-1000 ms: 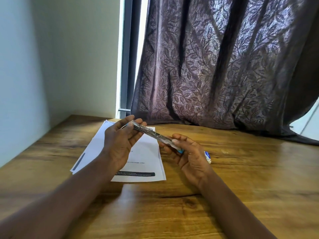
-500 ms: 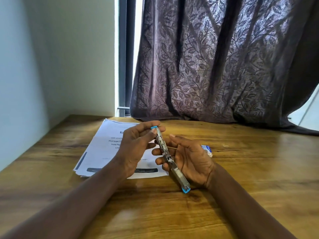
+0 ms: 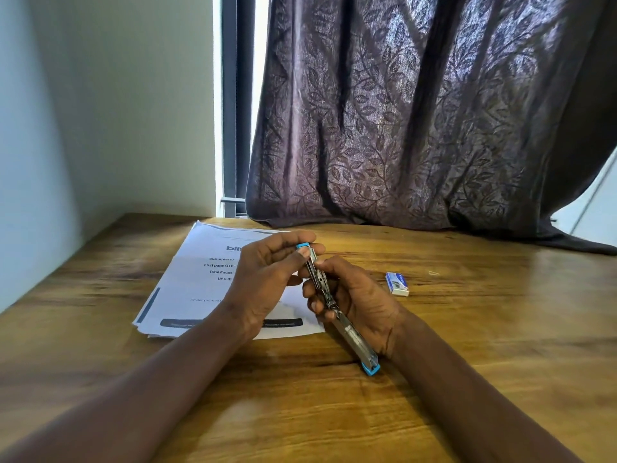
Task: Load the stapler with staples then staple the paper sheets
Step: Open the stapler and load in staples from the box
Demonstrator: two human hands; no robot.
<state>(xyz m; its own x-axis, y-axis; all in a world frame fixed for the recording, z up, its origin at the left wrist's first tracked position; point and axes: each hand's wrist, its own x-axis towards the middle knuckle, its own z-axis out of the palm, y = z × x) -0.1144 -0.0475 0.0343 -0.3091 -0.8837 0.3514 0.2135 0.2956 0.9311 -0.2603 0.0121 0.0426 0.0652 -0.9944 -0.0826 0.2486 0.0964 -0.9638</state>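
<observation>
A slim metal stapler (image 3: 347, 332) with blue plastic ends is held above the wooden table, its length running from far left to near right. My left hand (image 3: 267, 282) pinches its far blue tip between thumb and fingers. My right hand (image 3: 360, 305) wraps around its middle from the right side; the near blue end sticks out below the palm. A stack of printed white paper sheets (image 3: 193, 285) lies flat on the table under and left of my hands. A small blue and white staple box (image 3: 397, 284) rests on the table to the right.
The wooden table (image 3: 484, 362) meets a pale wall on the left. A dark patterned curtain (image 3: 417, 128) hangs at the back, its hem lying on the table's far edge. A window frame (image 3: 233, 105) stands left of the curtain.
The stapler swung from lying across between my hands to pointing toward me, near end down. Both hands kept their grip, and the view shifted so more of the paper shows.
</observation>
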